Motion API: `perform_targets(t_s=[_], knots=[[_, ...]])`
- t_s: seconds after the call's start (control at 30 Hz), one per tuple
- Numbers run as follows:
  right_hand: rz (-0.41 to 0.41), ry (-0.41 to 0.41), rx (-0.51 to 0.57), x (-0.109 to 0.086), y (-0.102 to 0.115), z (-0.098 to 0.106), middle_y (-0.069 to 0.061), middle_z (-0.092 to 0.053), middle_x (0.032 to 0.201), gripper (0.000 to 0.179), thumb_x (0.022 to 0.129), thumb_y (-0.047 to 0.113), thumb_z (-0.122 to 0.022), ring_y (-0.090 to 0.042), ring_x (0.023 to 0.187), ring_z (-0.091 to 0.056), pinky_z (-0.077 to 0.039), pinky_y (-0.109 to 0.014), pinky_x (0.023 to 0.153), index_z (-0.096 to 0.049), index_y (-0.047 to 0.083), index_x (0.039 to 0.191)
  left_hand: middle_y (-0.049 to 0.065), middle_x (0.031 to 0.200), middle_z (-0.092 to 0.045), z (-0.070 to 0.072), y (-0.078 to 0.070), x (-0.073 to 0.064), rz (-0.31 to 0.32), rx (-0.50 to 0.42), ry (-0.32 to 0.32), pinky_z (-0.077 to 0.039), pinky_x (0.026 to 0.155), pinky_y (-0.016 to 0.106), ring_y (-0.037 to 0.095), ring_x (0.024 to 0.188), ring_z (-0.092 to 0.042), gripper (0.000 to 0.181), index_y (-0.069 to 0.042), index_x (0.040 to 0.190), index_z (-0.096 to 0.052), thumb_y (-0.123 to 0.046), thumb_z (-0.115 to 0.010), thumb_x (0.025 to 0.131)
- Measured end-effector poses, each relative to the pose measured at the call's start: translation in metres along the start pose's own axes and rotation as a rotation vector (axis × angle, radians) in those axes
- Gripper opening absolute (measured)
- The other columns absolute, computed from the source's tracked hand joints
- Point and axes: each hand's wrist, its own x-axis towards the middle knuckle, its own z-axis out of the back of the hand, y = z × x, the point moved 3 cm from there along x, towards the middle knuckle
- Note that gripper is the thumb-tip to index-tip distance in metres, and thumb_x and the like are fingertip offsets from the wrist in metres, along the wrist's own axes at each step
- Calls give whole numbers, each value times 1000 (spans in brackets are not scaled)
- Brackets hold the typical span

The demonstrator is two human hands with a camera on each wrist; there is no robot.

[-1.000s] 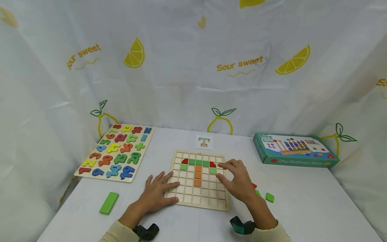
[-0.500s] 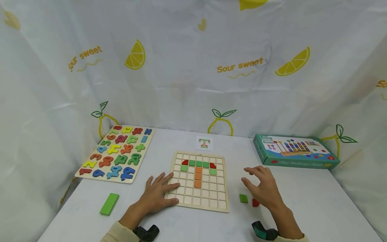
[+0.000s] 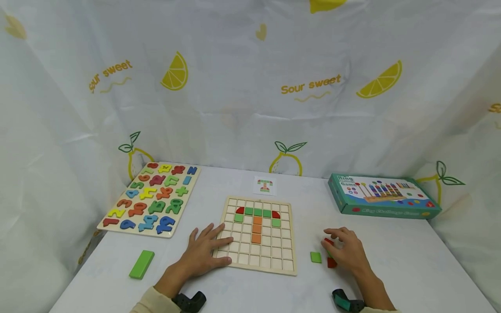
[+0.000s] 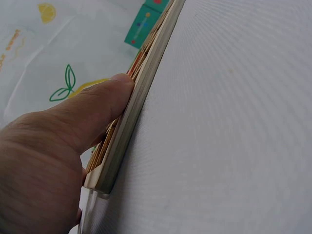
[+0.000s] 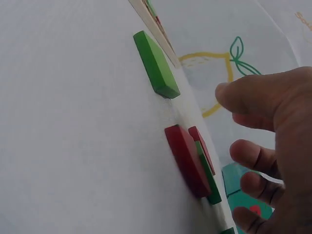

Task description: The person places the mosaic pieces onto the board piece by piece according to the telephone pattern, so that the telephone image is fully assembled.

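A wooden grid board (image 3: 266, 252) lies mid-table, with red rounded pieces (image 3: 275, 214), green squares (image 3: 257, 212) and a column of orange squares (image 3: 256, 238) set in its cells. My left hand (image 3: 205, 251) rests spread over its left edge; the left wrist view shows the thumb (image 4: 109, 92) along the rim. Right of the board, my right hand (image 3: 347, 250) hovers above loose pieces, thumb and fingers apart with nothing between them. Beneath and beside it lie a green square (image 3: 315, 257), a red piece (image 5: 187, 161), and another red and green piece, partly covered in the head view.
A pattern card (image 3: 265, 185) lies behind the board. At the left are a number puzzle board (image 3: 172, 230) and a green block (image 3: 141, 264). A green game box (image 3: 385, 198) stands at the back right, before a white printed curtain (image 3: 227, 121).
My right hand has moved from the board's right edge rightward and down to the loose pieces. The left hand stays on the board.
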Motion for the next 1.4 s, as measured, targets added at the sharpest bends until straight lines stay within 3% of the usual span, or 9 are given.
perform_targets(t_s=[0.3,0.5,0.63,0.87,1.13,1.4], knots=[[-121,103,-68,-2,-11,-10,-13,-59,97,33,80,23,-77,-33,93,-49,-47,-50,75,-72,2,105,3,152,-36,-1,0,0,4,0,4,-2,104,67,36,141,-20,62,-27,130,-64,-62,-67,79],[-43,112,-54,-2,-9,-11,-10,-58,98,23,83,11,-72,-34,97,-48,-35,-56,81,-75,9,105,3,152,-36,-1,1,0,4,5,5,-2,104,67,36,141,-20,62,-28,130,-64,-63,-66,79],[-19,120,-42,-3,-7,-11,-9,-61,101,28,82,4,-67,-34,99,-49,-33,-58,83,-74,9,108,3,152,-36,-1,1,0,0,1,1,-2,104,67,36,141,-20,62,-28,130,-64,-63,-66,79],[-49,148,-87,0,-5,-12,-16,-61,106,36,82,16,-75,-37,102,-47,-35,-60,84,-68,3,115,3,152,-36,-3,2,0,-4,11,1,-2,104,67,36,141,-20,63,-28,130,-64,-65,-64,79],[-25,109,-76,1,1,-11,-14,-60,105,28,84,10,-73,-36,103,-47,-35,-59,88,-68,1,110,3,152,-36,-1,1,0,-8,2,-2,-1,104,67,36,141,-20,63,-27,130,-64,-65,-65,79],[119,-52,26,0,26,7,-10,-65,102,32,82,2,-75,-29,99,-49,-42,-54,84,-68,1,113,3,152,-36,-3,3,0,-3,8,-3,-1,104,67,36,141,-20,63,-28,130,-64,-66,-64,79]])
